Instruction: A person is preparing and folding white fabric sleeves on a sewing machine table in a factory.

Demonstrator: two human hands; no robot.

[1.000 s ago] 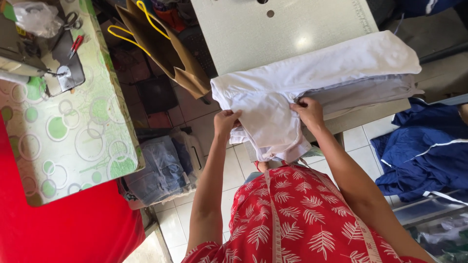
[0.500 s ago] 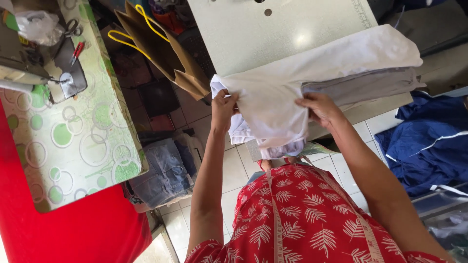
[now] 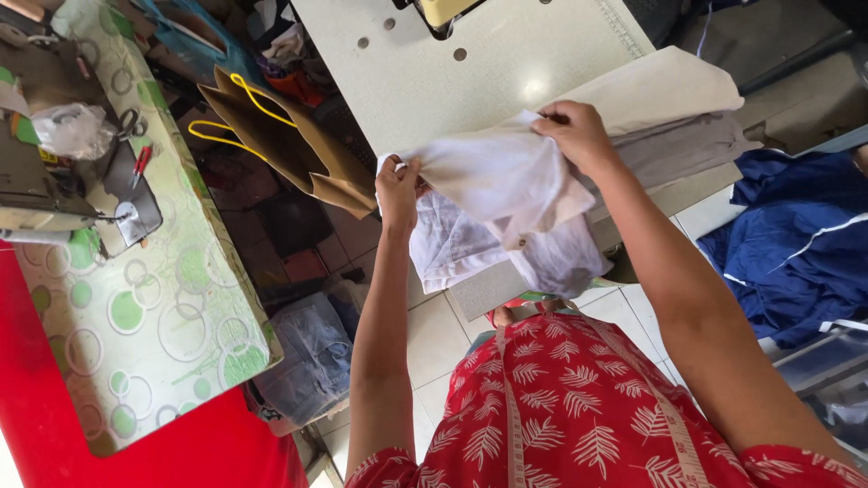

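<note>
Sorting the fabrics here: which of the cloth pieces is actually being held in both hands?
The crumpled white garment, gripped by left hand and right hand; the folded cream cloth and grey cloth lie untouched.

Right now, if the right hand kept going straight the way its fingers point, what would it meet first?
The right hand points left along the white garment it grips; beyond that cloth lies the bare sewing table top, though depth is hard to judge.

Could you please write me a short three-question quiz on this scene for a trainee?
1. True or false: both hands grip the white garment.
2. Which bag stands left of the sewing table? A) brown paper bag with yellow handles B) black backpack
3. What colour is the cloth heaped at the right?

Key: 1 true, the left hand and right hand each pinch it. 2 A. 3 blue.
</note>
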